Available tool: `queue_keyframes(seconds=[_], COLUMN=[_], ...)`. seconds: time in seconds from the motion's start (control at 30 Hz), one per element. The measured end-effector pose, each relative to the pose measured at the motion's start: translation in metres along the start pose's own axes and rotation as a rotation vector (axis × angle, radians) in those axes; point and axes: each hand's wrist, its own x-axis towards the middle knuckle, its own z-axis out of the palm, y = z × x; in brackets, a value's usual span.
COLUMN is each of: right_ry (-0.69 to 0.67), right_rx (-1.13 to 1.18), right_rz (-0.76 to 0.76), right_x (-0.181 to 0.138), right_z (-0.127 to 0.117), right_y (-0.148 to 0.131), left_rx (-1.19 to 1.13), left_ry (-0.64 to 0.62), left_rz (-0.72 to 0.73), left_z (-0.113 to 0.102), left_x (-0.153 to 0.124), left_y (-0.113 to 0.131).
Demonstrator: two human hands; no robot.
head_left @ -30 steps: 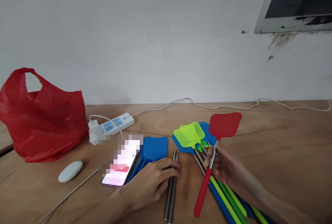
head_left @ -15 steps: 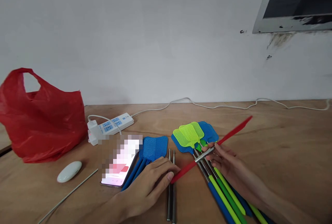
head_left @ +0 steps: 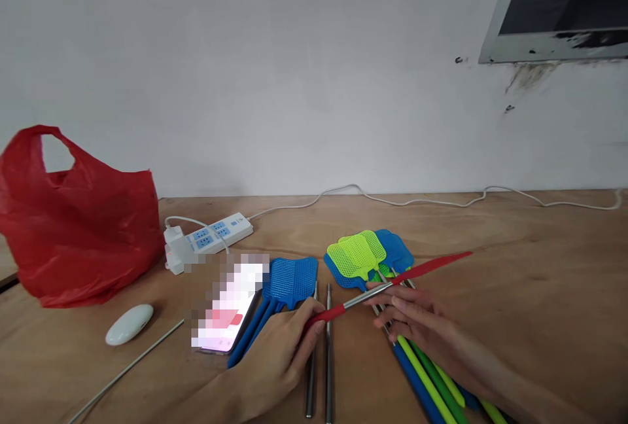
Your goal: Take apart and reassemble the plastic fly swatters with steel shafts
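A red fly swatter (head_left: 432,265) is held nearly level above the wooden table (head_left: 515,267), its head seen edge-on to the right. My left hand (head_left: 279,358) grips its red handle end. My right hand (head_left: 409,313) holds its metal shaft between the fingers. Under my right hand lies a pile of green and blue fly swatters (head_left: 366,255). Beside my left hand lie two bare metal rods (head_left: 318,371) and a few blue fly swatters (head_left: 289,280).
A phone (head_left: 228,316) with a lit screen lies left of the blue swatters. A white power strip (head_left: 209,237), a white oval object (head_left: 129,324), a thin metal rod (head_left: 122,371) and a red plastic bag (head_left: 73,228) sit to the left. White cable runs along the wall.
The red swatter swung from upright in my right hand to nearly level. My left hand left the metal rods and took hold of its red handle.
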Motion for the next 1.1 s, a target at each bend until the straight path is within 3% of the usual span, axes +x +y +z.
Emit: queue_keyframes(seconds=[0.13, 0.33, 0.4, 0.5, 0.67, 0.87, 1.1], right_ry=[-0.078, -0.101, -0.079, -0.181, -0.337, -0.291, -0.269], right_rx=[-0.322, -1.158, -1.446, -1.673, -1.664, -1.541, -1.553], right_rz=[-0.082, -0.621, -0.727, -0.704, -0.537, -0.513, -0.534], right_x=[-0.008, -0.026, -0.021, -0.003, 0.010, 0.002, 0.000], right_z=[0.006, 0.014, 0.008, -0.003, -0.006, -0.008, -0.007], right_y=[0.002, -0.031, -0.043, -0.050, -0.041, -0.028, -0.031], left_rx=[0.105, 0.266, 0.305, 0.384, 0.450, 0.422, 0.381], left_ry=[0.019, 0.043, 0.034, 0.049, -0.001, -0.147, -0.180], left_rz=[0.019, 0.059, 0.083, 0.140, 0.172, 0.152, 0.108], left_z=[-0.001, -0.001, -0.003, -0.006, -0.010, -0.018, -0.028], left_x=[0.000, 0.002, 0.004, 0.005, 0.004, 0.001, -0.004], left_y=[-0.002, -0.006, -0.005, -0.003, 0.002, 0.011, 0.009])
